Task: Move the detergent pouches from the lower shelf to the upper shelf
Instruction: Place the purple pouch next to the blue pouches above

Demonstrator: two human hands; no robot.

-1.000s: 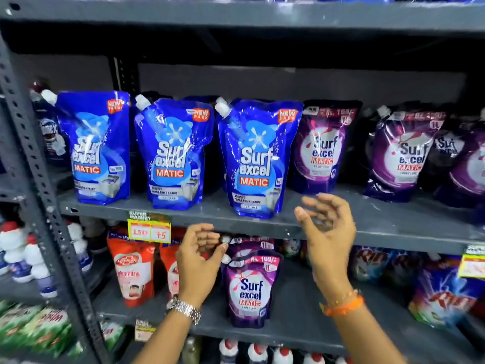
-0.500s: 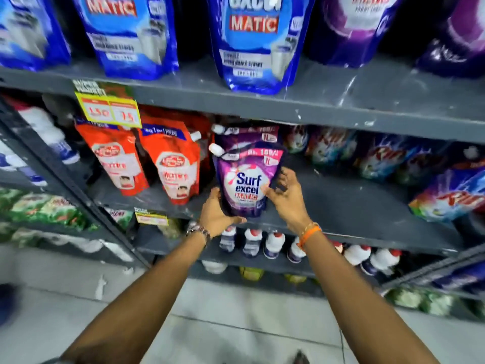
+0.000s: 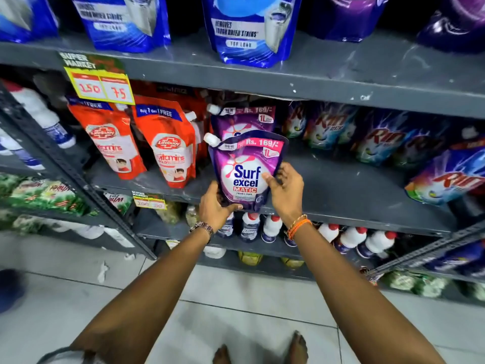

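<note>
Change: half a second ago both hands were only closing on the front purple pouch (image 3: 245, 172); now it sits a little higher between them, tipped toward the person at the front edge of the lower shelf (image 3: 349, 190).
Meaning: judged from this, the grasp is made and the lift to the upper shelf (image 3: 328, 74) can begin.
Left hand (image 3: 215, 206): fingers curled under the pouch's bottom left corner, thumb across its base.
Right hand (image 3: 284, 190): thumb pressed on the front, fingers wrapped behind the right edge.
Still waiting: a second purple pouch (image 3: 244, 119) stands just behind the held one.
Upper shelf: blue pouches (image 3: 246, 30) at its front edge, with bare grey metal to their right.
Surface: grey painted metal, scuffed and speckled.
Room: shop aisle, pale tiled floor (image 3: 65, 298), red pouches (image 3: 168, 143) left of the purple ones.
</note>
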